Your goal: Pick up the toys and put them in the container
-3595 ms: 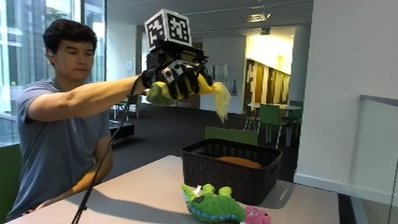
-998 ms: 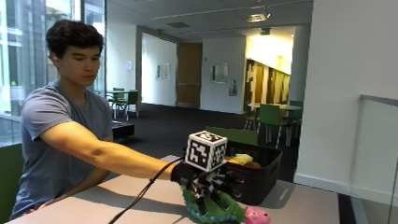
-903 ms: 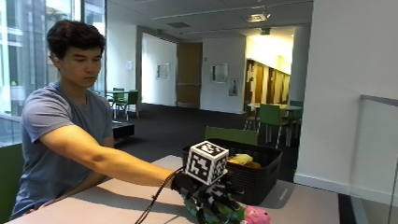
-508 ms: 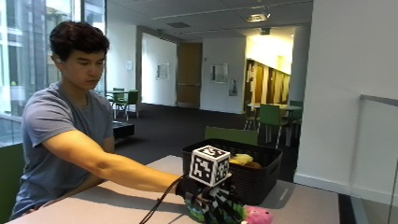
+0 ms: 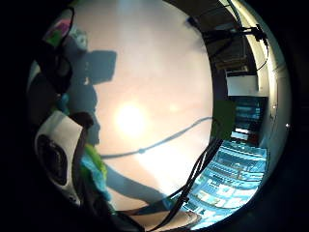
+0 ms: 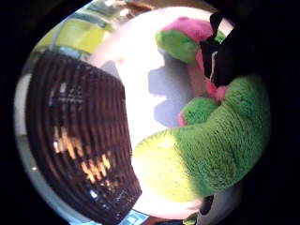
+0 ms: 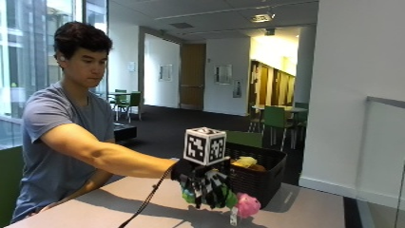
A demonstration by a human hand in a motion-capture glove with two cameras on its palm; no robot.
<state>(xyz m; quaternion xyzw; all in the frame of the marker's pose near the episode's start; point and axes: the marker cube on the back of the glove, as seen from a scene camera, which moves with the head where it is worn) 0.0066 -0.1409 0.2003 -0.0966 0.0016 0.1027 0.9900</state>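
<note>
Table (image 7: 297, 209): pale top, carrying the basket and the toys; the person sits at its 9 o'clock side with the right arm stretched across it.
Basket (image 7: 256, 178): dark woven container at the far edge, at 1 o'clock from the hand; a yellow toy (image 7: 246, 162) shows above its rim. In the thumb-side palm view its wall (image 6: 79, 140) stands just beside the plush.
Green plush toy (image 7: 225, 197): on the table in front of the basket, under the hand; it fills much of the thumb-side palm view (image 6: 211, 150).
Hand (image 7: 206, 183): gloved, lowered over the green plush, fingers pointing down and curled round it.
Pink toy (image 7: 248, 205): on the table at 3 o'clock of the hand, touching the green plush (image 6: 187, 28).
</note>
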